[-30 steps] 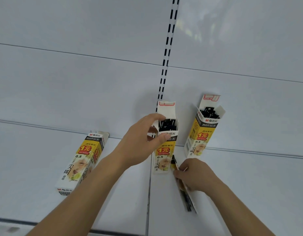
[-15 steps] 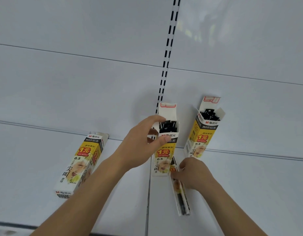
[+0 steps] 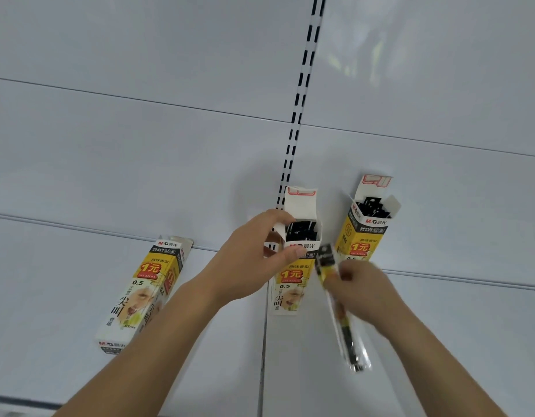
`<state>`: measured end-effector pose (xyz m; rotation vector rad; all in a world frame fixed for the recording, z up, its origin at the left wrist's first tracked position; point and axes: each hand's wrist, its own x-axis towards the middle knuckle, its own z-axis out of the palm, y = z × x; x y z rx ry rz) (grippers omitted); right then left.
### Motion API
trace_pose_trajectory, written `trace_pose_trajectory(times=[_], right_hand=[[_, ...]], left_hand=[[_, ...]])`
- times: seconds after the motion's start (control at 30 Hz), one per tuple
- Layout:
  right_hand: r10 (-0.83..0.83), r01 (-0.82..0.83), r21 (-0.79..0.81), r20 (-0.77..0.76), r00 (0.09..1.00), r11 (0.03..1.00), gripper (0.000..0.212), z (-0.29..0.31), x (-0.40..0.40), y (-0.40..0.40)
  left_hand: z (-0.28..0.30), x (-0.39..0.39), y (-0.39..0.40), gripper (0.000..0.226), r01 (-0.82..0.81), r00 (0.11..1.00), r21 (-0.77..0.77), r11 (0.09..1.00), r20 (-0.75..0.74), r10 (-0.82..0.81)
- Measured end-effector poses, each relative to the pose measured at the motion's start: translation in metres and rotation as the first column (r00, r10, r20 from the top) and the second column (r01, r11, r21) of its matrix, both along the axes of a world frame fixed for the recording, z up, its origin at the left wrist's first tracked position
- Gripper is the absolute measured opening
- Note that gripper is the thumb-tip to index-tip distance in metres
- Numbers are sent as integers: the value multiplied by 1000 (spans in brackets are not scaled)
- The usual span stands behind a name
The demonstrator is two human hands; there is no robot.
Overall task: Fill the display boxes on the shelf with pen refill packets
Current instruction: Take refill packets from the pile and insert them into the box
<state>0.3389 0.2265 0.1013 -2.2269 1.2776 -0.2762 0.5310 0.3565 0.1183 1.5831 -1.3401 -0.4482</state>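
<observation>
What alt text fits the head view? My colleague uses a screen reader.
The left hand grips the open middle display box while the right hand holds a refill packet beside it. A filled box stands right; a third box lies left.

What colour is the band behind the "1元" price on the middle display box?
Yellow, on the middle display box, head view.

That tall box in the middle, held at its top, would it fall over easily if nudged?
Probably. The middle display box is tall and narrow, so it likely tips readily. The left hand grips its open top, seemingly to steady it. It looks like thin card, so light; the refills showing at its mouth may make it top-heavy.
</observation>
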Motion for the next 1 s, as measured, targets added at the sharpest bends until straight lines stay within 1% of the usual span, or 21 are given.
trace_pose_trajectory(times=[0.03, 0.1, 0.13, 0.17, 0.23, 0.3, 0.37, 0.47, 0.53, 0.6, 0.63, 0.73, 0.77, 0.83, 0.9, 1.0], right_hand=[[-30, 34, -29, 109, 994, 999, 22, 17, -3, 2], [-78, 114, -85, 344, 936, 990, 13, 55, -5, 8], [-86, 145, -97, 454, 887, 985, 6, 73, -6, 12], [-89, 169, -98, 549, 831, 981, 4, 90, -6, 17], [-52, 194, -125, 700, 713, 973, 14, 120, -4, 26], [2, 204, -154, 801, 598, 967, 15, 142, -1, 33], [59, 192, -180, 859, 509, 965, 10, 155, 4, 38], [168, 145, -259, 874, 456, 955, 17, 162, 12, 42], [219, 90, -291, 860, 460, 953, 19, 163, 19, 43], [235, 46, -291, 846, 478, 956, 19, 160, 26, 41], [246, 38, -306, 828, 504, 951, 19, 158, 29, 39], [300, -21, -370, 719, 627, 929, 22, 149, 34, 31], [307, -37, -375, 693, 653, 926, 23, 147, 34, 29], [314, -59, -367, 690, 652, 928, 23, 148, 32, 26], [347, -79, -392, 680, 647, 916, 23, 152, 32, 23], [378, -112, -429, 610, 696, 896, 23, 147, 34, 18]], left_hand=[[-1, 0, 0, 38, -5, 1000, 3, 1000, 14, 5], [-1, 0, -1, 36, -8, 999, 2, 1000, 36, 8], [-1, 0, -1, 34, -5, 999, 1, 1000, 42, 5], [-1, 0, 0, 32, -2, 999, 0, 1000, 46, 2], [-1, 1, 0, 28, 5, 999, 3, 1000, 50, -5], [0, 2, 0, 26, 11, 999, 9, 1000, 44, -12], [0, 3, 0, 23, 13, 999, 13, 1000, 43, -13], [1, 3, 1, 23, 10, 999, 15, 1000, 50, -11], [0, 2, 1, 22, 14, 999, 8, 1000, 52, -14], [0, 1, 1, 22, 21, 998, 2, 1000, 52, -21], [1, 1, 1, 23, 24, 998, 1, 1000, 53, -24], [0, 0, 1, 25, 29, 998, -5, 1000, 61, -29], [0, 0, 1, 25, 27, 998, -3, 1000, 65, -27], [0, 0, 1, 26, 25, 998, -3, 1000, 66, -25], [-1, 1, 1, 27, 20, 998, -9, 1000, 61, -20], [-2, -1, 0, 29, 13, 998, -9, 1000, 66, -12]])
